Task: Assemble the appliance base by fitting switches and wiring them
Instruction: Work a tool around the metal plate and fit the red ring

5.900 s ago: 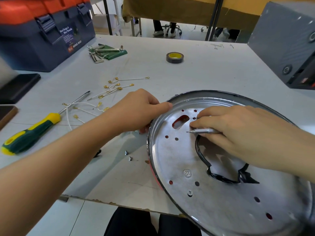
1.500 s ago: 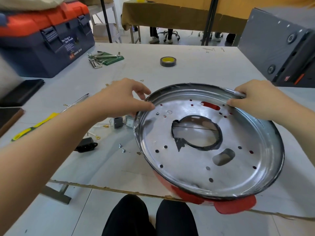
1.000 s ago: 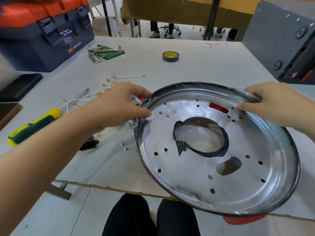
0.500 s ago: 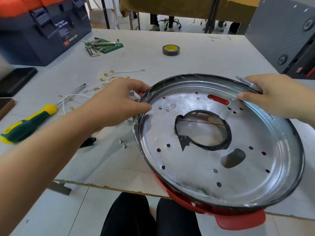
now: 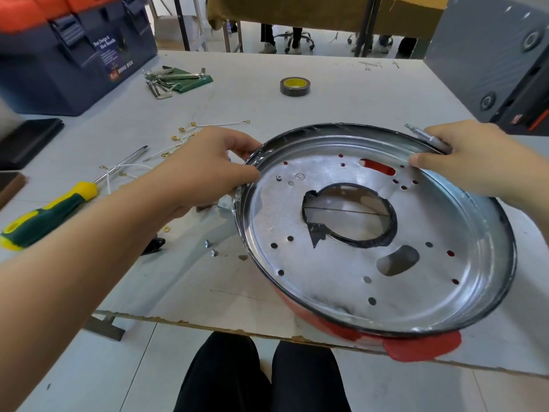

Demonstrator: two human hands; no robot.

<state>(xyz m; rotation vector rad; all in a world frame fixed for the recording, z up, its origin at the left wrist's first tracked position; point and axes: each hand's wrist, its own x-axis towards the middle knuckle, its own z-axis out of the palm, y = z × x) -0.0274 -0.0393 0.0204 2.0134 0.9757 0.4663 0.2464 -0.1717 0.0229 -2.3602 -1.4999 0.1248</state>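
Both hands grip opposite rims of the round silver metal appliance base with a red underside (image 5: 341, 278) on the white table (image 5: 341, 93): left hand (image 5: 205, 176) pinching its left edge, right hand (image 5: 463, 159) clasping its far-right edge together with a slim metal tool (image 5: 421, 135).

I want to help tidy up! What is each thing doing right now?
Appliance base: tilted, held at its rim.
Left hand: pinches the rim.
Right hand: grips rim and a silver tool.
Screwdriver: lying flat.
Toolbox: closed.
Tape roll: lying flat.
Wires: loose.
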